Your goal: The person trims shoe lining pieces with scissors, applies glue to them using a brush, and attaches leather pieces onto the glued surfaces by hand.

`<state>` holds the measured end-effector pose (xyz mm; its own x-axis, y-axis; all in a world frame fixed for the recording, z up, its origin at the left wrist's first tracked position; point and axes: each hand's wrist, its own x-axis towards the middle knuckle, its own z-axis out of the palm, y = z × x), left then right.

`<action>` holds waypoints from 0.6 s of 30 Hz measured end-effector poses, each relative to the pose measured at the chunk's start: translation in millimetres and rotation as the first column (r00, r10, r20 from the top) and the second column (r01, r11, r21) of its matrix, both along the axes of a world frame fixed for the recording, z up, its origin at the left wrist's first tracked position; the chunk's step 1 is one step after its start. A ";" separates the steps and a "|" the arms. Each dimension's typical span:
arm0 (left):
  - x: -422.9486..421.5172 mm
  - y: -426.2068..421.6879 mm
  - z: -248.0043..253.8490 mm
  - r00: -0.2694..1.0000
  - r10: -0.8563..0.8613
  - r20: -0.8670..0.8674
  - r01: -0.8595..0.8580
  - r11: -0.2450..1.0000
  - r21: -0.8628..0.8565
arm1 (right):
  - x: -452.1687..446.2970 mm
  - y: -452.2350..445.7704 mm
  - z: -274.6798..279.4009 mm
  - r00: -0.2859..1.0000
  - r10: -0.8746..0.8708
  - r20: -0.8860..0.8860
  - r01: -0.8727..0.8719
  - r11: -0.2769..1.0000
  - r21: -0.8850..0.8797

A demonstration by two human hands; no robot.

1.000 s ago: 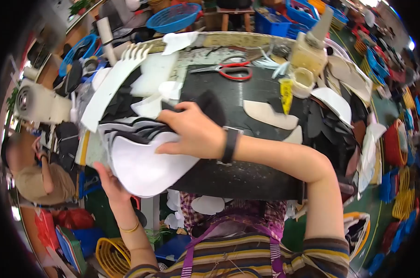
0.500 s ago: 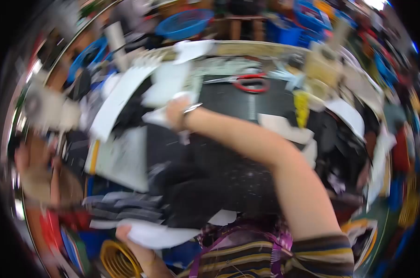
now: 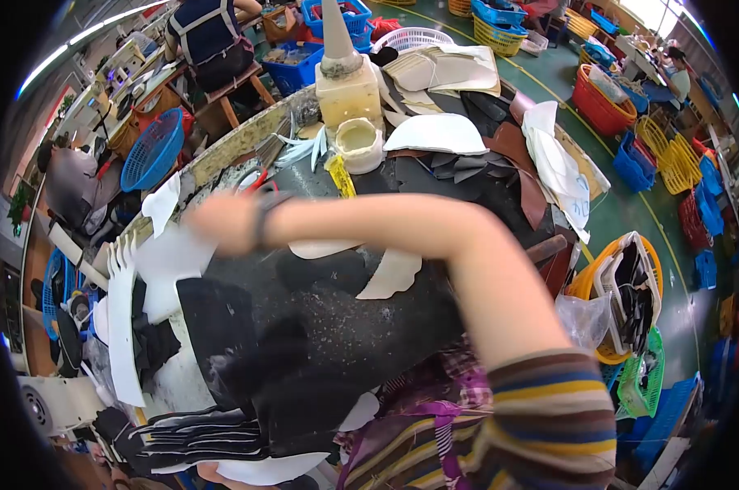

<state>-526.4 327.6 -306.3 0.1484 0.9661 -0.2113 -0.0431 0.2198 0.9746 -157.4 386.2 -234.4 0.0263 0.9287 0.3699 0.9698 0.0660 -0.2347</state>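
Observation:
My right hand (image 3: pixel 222 222), blurred by motion, is over the far left part of the black work surface (image 3: pixel 337 314). A blurred whitish piece (image 3: pixel 172 251) is at its fingers and seems gripped; the fingertips are not clear. At the bottom left edge, my left hand (image 3: pixel 212 471) shows only in part, holding a fanned stack of black and white cut pieces (image 3: pixel 202 437) from below. A white curved piece (image 3: pixel 275 468) lies at the stack's near side. Red-handled scissors (image 3: pixel 257 180) are partly hidden behind my right wrist.
A glue bottle (image 3: pixel 349 98) and a small pot (image 3: pixel 359 145) stand at the back. Beige offcuts (image 3: pixel 392 275) lie mid-table. White and brown pieces (image 3: pixel 557 167) are on the right. A yellow basket (image 3: pixel 594 282) stands beyond, and a seated person (image 3: pixel 206 41) is farther back.
The view has swung to the right. My right hand has left the stack and reached the whitish piece at the far left. My left hand has lowered the stack to the table's near edge.

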 end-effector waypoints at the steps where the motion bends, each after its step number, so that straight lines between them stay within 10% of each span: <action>1: -0.6 2.1 -0.1 1.000 -0.013 0.003 0.013 1.000 -0.010 | 47.8 -70.0 21.1 0.994 -0.085 0.065 0.082 0.995 0.054; 4: 3.4 12.7 -0.2 0.997 -0.072 -0.001 0.072 0.997 -0.031 | 198.5 -269.5 22.0 0.831 -0.526 -0.181 0.547 0.713 0.438; 6: 0.4 22.6 4.0 0.988 -0.155 -0.012 0.154 0.987 -0.052 | 218.1 -370.4 17.5 0.433 -0.334 -0.837 0.860 0.430 0.274; 7: 1.7 29.9 4.8 0.975 -0.220 -0.017 0.219 0.974 -0.056 | 246.4 -420.1 1.3 0.336 -0.700 -0.631 0.925 0.370 0.082; 8: 5.1 40.5 7.1 0.952 -0.306 -0.006 0.305 0.950 -0.064 | 271.5 -449.6 -29.9 0.342 -0.628 -0.699 0.916 0.389 0.099; 9: 14.3 50.7 7.9 0.909 -0.417 0.006 0.417 0.906 -0.073 | 281.1 -468.0 -26.5 0.281 -0.878 -0.388 0.882 0.395 -0.256; 11: 50.0 67.2 18.3 0.778 -0.623 0.088 0.628 0.774 -0.078 | 270.8 -454.8 -33.0 0.458 -0.873 0.168 0.790 0.486 0.374; 13: 110.1 68.7 54.9 0.644 -0.740 0.194 0.764 0.638 -0.099 | 196.8 -367.7 28.0 0.694 -0.713 0.100 0.577 0.633 0.517; 16: 177.7 74.9 94.1 0.450 -0.875 0.176 0.878 0.398 -0.267 | 141.3 -265.8 39.9 0.991 -0.127 -0.036 0.129 0.989 0.071; 18: 193.7 82.5 93.8 0.357 -0.929 0.100 0.884 0.301 -0.359 | 124.4 -201.9 13.3 0.947 0.099 0.305 -0.080 0.994 -0.074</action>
